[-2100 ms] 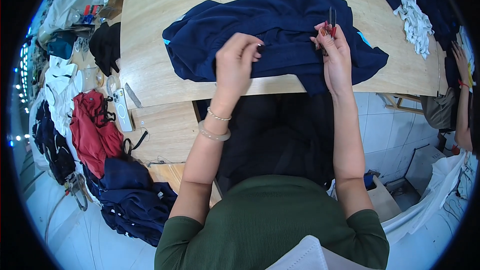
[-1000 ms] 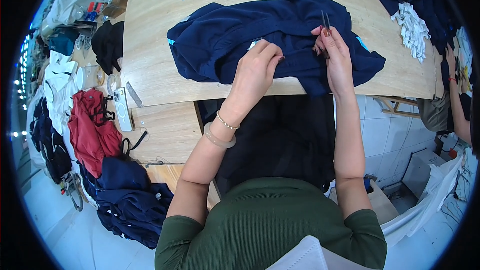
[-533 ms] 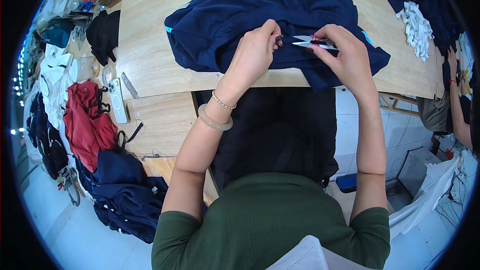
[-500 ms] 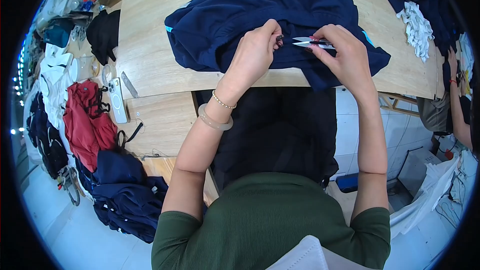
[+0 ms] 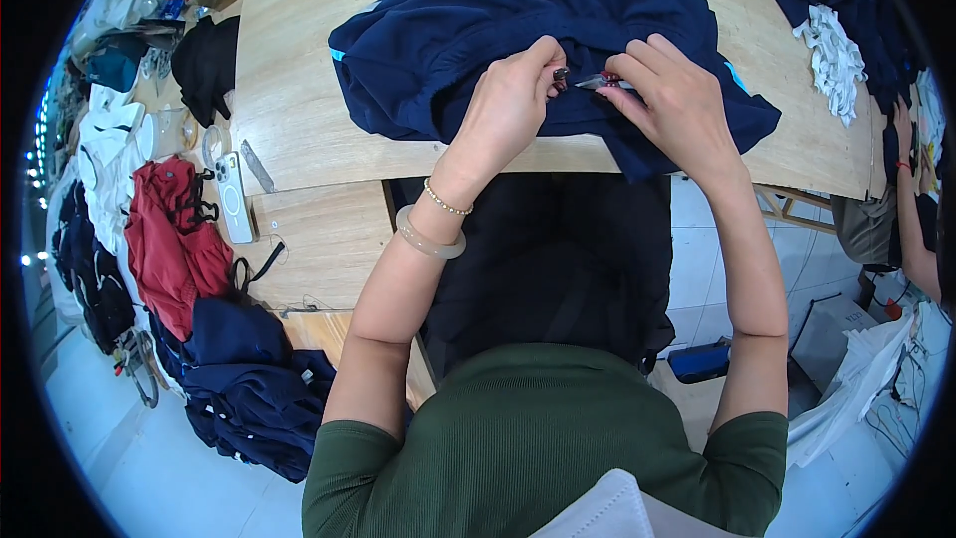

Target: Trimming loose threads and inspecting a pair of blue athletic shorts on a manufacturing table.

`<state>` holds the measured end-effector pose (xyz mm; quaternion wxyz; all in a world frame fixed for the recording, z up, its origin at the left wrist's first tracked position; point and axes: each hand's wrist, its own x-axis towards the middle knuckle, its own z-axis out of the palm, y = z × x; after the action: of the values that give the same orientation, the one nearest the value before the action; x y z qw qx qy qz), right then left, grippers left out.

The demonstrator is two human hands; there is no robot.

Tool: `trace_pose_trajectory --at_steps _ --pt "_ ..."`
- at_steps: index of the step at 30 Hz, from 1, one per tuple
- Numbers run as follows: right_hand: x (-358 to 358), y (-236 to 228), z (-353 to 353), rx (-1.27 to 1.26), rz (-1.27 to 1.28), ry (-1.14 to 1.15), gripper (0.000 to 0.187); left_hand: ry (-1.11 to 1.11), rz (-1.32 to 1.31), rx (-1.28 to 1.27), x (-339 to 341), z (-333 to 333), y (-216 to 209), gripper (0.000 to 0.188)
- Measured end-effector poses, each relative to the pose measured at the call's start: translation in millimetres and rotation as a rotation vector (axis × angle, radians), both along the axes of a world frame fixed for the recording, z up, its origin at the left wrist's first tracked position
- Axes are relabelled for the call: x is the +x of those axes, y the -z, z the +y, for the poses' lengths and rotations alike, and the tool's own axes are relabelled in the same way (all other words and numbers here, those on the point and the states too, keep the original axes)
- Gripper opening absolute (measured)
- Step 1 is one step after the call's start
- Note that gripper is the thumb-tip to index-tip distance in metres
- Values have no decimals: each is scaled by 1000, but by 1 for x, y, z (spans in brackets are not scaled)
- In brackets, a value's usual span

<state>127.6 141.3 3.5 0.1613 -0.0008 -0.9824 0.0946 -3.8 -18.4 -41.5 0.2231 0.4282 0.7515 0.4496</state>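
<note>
A navy blue garment [image 5: 538, 15] lies bunched on the wooden table in front of me. Over its middle, my left hand [image 5: 513, 100] is closed in a pinch, dark nails at its tips. Whatever sits between those fingertips is too small to make out. My right hand [image 5: 672, 100] grips a pair of thread snips [image 5: 590, 83], mostly hidden by the fingers. Their pale pointed blades face left and look nearly together, a short way from the left fingertips.
A pale wooden tabletop [image 5: 309, 0] carries the garment. To the left are a phone [image 5: 234, 201], a red garment [image 5: 177, 239] and a dark blue clothing pile [image 5: 249, 389]. White crumpled cloth [image 5: 835, 65] lies at the right. Another person's arm [image 5: 911, 209] shows at the far right.
My right hand has moved slightly left, bringing the snips nearer the left fingertips. The blades, spread before, now look almost closed. My left hand has hardly moved.
</note>
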Motion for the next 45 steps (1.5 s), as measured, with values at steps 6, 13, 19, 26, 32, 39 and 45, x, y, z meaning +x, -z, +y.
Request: trace_pose_trajectory --at_steps 6,13,19,26,32,39,45 --pt "-2 2 -3 28 -3 -25 18 3 1 1 0 0 0 8" --pt "-2 0 -1 -52 19 -21 18 -39 -85 9 2 -2 -3 10" --pt "17 -2 8 -277 43 145 19 7 102 -13 8 -13 -7 9" --pt "26 5 -1 -455 22 208 27 0 334 27 11 -12 4 13" --pt "21 4 -4 -333 5 149 24 25 15 -12 0 -7 -3 8" --pt "13 4 -7 -179 9 104 21 6 -81 -74 -4 -6 -3 13" --pt "7 3 -7 -116 4 85 19 -7 -147 -91 -4 -4 -6 14"
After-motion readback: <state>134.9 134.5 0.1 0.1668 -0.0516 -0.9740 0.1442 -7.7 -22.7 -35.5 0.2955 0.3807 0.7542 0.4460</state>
